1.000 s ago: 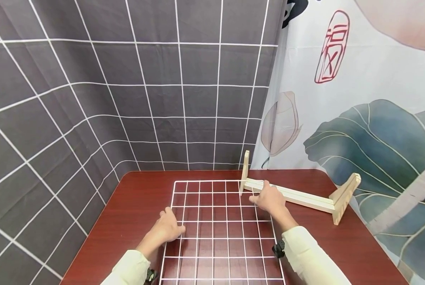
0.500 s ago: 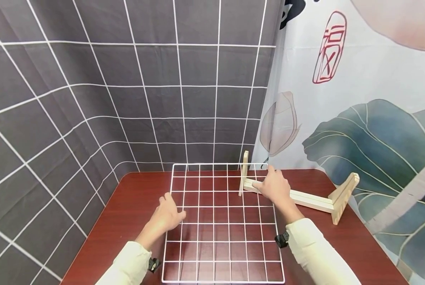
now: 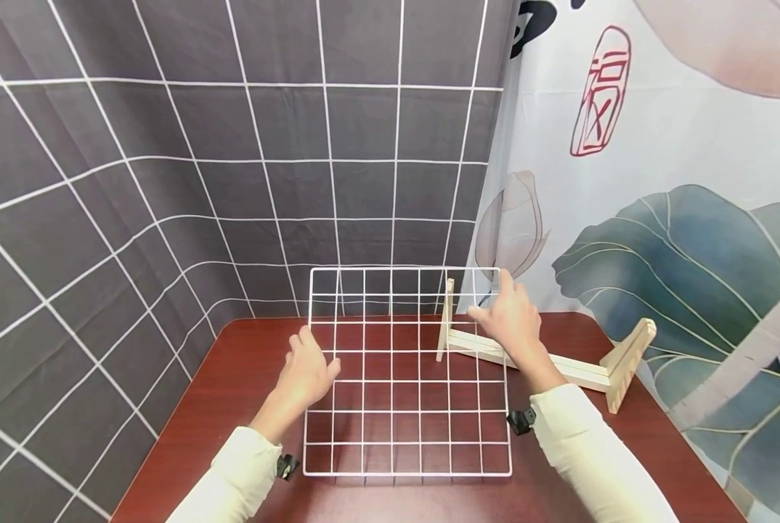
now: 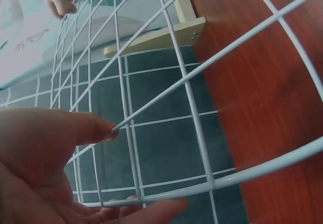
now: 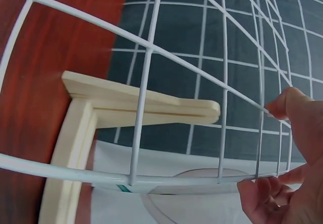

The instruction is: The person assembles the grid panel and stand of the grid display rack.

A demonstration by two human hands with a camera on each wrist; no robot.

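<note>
A white wire grid panel [image 3: 406,380] stands tilted up over the table in the head view, its top edge above the table's back edge. My left hand [image 3: 303,373] grips its left side rod; in the left wrist view the thumb [image 4: 93,126] is on an inner wire and the fingers curl under the outer rod. On the opposite side, near the top corner, my right hand [image 3: 511,317] pinches the panel, thumb on a wire and fingers behind the edge rod in the right wrist view. Behind the panel to the right is a pale wooden stand [image 3: 582,373] with two upright ends.
The reddish-brown table [image 3: 233,407] carries the stand at its back right. A dark grey curtain with white grid lines [image 3: 285,189] hangs behind and to the left. At the right hangs a white curtain with leaf prints [image 3: 677,240].
Both hands have raised the wire grid panel's top edge from low over the table to a steeper tilt. Its bottom edge has come into view. The wooden stand stays in place.
</note>
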